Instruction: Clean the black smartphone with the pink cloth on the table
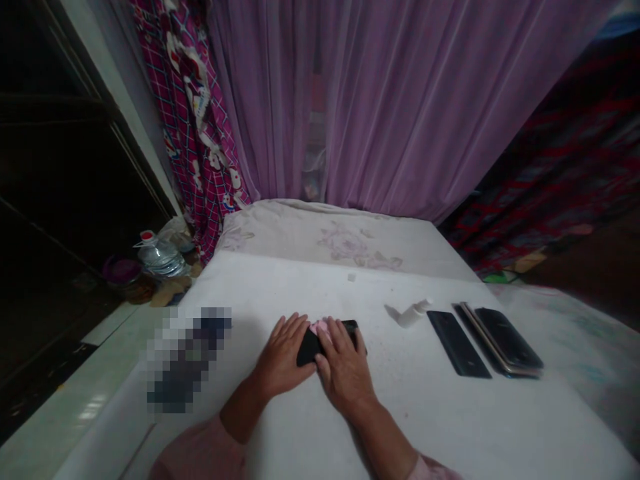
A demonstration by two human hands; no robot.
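Observation:
A black phone (311, 348) lies flat and crosswise on the white sheet in front of me. My left hand (281, 357) holds its left end, with the fingers along the far side and the thumb along the near side. Over the phone's right part rests my right hand (347, 368), its fingers pressing a small pink cloth (319, 326) against the top surface. Most of the cloth is hidden under the fingers. The phone's dark right corner shows beyond the right hand.
To the right lie a thin dark phone back cover (459, 343) and a stack of phones (509, 339). A crumpled white piece (415, 312) is left of them. A blurred-out object (190, 360) lies left. A water bottle (163, 257) stands beyond the bed's left edge; purple curtains (400, 100) hang behind.

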